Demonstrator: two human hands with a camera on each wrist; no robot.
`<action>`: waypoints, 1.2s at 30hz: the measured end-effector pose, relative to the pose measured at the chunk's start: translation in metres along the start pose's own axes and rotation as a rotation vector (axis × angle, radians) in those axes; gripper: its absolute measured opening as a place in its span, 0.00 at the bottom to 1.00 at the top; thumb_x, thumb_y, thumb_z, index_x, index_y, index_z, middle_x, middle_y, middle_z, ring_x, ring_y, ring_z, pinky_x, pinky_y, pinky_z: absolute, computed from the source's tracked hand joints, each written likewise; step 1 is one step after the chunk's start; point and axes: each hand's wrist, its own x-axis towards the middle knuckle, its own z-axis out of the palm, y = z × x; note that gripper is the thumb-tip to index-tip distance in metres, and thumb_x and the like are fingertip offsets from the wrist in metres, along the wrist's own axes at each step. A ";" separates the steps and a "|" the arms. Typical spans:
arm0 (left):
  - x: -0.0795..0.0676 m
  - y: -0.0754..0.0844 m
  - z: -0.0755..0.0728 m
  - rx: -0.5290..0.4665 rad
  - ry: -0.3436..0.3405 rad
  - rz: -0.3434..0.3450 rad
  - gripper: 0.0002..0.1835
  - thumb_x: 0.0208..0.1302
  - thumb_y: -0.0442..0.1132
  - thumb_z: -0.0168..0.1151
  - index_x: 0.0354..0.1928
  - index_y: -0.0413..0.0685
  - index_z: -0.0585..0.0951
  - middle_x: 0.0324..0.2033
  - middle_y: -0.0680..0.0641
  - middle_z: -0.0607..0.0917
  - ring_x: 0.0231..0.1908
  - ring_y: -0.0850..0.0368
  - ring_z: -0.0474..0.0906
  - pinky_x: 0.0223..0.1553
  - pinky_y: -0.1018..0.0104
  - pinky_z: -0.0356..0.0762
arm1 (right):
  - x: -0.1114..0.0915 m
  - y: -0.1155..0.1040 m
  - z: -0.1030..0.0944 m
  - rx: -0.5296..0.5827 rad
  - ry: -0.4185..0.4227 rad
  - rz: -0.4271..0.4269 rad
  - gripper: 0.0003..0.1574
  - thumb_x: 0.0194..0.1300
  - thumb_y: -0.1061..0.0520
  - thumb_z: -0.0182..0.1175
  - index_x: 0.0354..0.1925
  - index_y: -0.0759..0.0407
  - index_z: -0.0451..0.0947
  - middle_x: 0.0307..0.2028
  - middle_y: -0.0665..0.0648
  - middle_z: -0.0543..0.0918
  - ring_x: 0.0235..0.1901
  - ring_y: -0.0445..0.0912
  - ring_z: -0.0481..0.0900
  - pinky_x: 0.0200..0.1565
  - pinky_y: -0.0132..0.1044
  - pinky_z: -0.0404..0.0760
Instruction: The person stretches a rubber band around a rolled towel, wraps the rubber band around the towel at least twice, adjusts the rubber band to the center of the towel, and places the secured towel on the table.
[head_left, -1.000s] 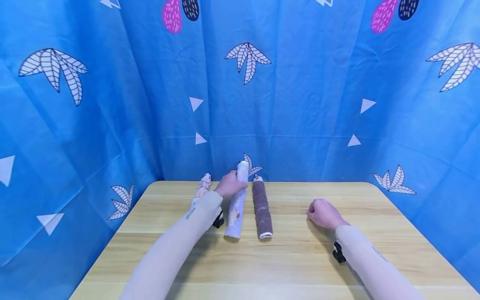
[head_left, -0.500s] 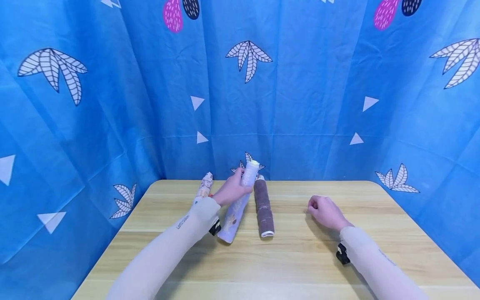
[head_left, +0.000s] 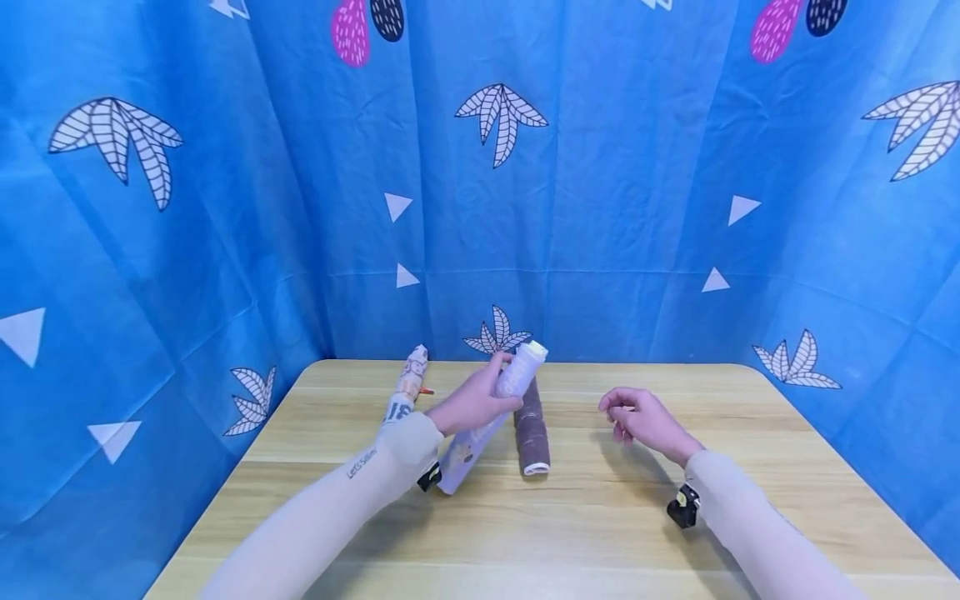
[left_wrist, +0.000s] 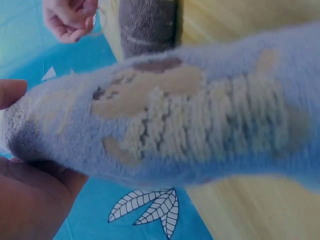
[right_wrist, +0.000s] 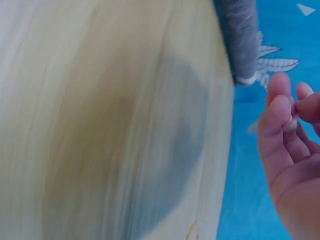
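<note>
My left hand grips a rolled lavender towel near its far end, thumb and fingers around the roll. That end tilts up off the table. In the left wrist view the lavender towel shows a fuzzy animal pattern. A rolled brown towel lies just to its right, partly hidden behind the raised end. Farther left lies a pale patterned roll, its near part covered by my left forearm. My right hand hovers over the table, fingers loosely bent, with nothing seen in it.
A light wooden table runs back to a blue printed curtain, which also hangs on both sides. A small orange-red bit sticks out beside the pale roll. Each wrist wears a black camera.
The lavender towel's far end has swung right with my left hand, passing in front of the brown towel. My right hand has risen off the table and its fingers have loosened.
</note>
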 end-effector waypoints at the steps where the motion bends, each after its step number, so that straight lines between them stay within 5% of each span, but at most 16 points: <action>1: -0.002 0.000 0.001 0.007 -0.007 -0.002 0.38 0.68 0.47 0.64 0.74 0.65 0.54 0.60 0.46 0.76 0.55 0.48 0.79 0.53 0.41 0.79 | -0.001 -0.002 0.000 0.029 -0.016 0.000 0.13 0.71 0.69 0.48 0.49 0.73 0.76 0.35 0.69 0.78 0.25 0.51 0.81 0.25 0.41 0.81; 14: -0.026 0.002 0.013 0.066 -0.057 0.023 0.34 0.68 0.51 0.64 0.71 0.66 0.59 0.56 0.50 0.77 0.51 0.55 0.79 0.49 0.49 0.81 | -0.016 -0.026 0.008 0.254 -0.186 -0.002 0.28 0.68 0.70 0.41 0.62 0.70 0.75 0.53 0.67 0.82 0.28 0.48 0.83 0.31 0.38 0.83; 22: -0.035 0.002 0.015 0.066 -0.070 0.023 0.33 0.69 0.50 0.63 0.71 0.66 0.59 0.56 0.49 0.78 0.49 0.57 0.80 0.46 0.54 0.81 | -0.022 -0.034 0.013 0.286 -0.243 -0.016 0.29 0.74 0.65 0.51 0.71 0.59 0.68 0.65 0.67 0.76 0.30 0.51 0.86 0.31 0.39 0.84; 31: -0.044 0.003 0.016 0.062 -0.074 0.016 0.30 0.71 0.49 0.62 0.69 0.70 0.59 0.56 0.50 0.77 0.47 0.56 0.79 0.45 0.53 0.80 | -0.028 -0.043 0.018 0.280 -0.291 -0.055 0.34 0.72 0.56 0.60 0.72 0.60 0.67 0.66 0.65 0.75 0.35 0.54 0.87 0.30 0.37 0.84; 36: -0.045 0.000 0.015 0.060 -0.071 0.022 0.30 0.71 0.50 0.61 0.69 0.72 0.59 0.57 0.50 0.76 0.49 0.56 0.78 0.45 0.54 0.80 | -0.031 -0.046 0.023 0.275 -0.256 -0.064 0.26 0.68 0.55 0.64 0.61 0.63 0.74 0.62 0.66 0.79 0.34 0.53 0.88 0.27 0.36 0.83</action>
